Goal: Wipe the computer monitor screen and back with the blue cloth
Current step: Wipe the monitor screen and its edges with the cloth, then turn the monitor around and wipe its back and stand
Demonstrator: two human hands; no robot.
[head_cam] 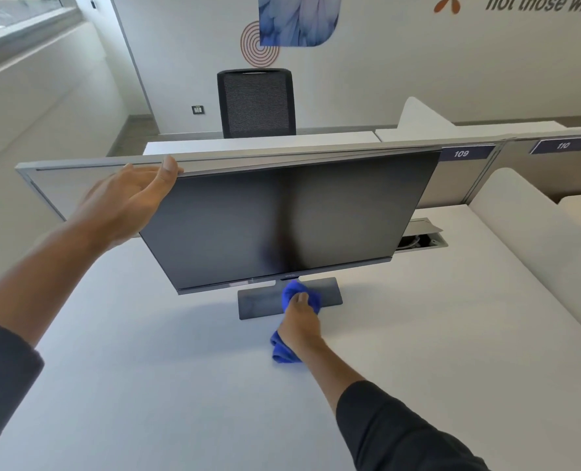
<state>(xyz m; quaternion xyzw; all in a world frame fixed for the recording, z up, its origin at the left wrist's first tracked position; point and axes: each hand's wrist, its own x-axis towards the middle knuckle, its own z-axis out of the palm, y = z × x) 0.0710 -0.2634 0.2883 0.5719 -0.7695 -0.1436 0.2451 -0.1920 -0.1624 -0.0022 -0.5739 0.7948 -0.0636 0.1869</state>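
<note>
A dark, switched-off monitor [316, 215] stands on a flat grey base [258, 302] on the white desk [146, 385], screen facing me and tilted back. My left hand [129, 198] grips its upper left corner, thumb on the top edge and fingers behind it. My right hand [301, 317] is closed on a bunched blue cloth [284, 351], which rests on the base just below the screen's bottom edge. One end of the cloth sticks out above my fingers, the other hangs by my wrist.
A grey partition [78, 171] with number plates 109 [460, 153] and 110 runs behind the monitor. An open cable hatch [421, 234] is set in the desk at the right. A black mesh chair [256, 102] stands beyond. A white curved divider [537, 232] bounds the desk's right side.
</note>
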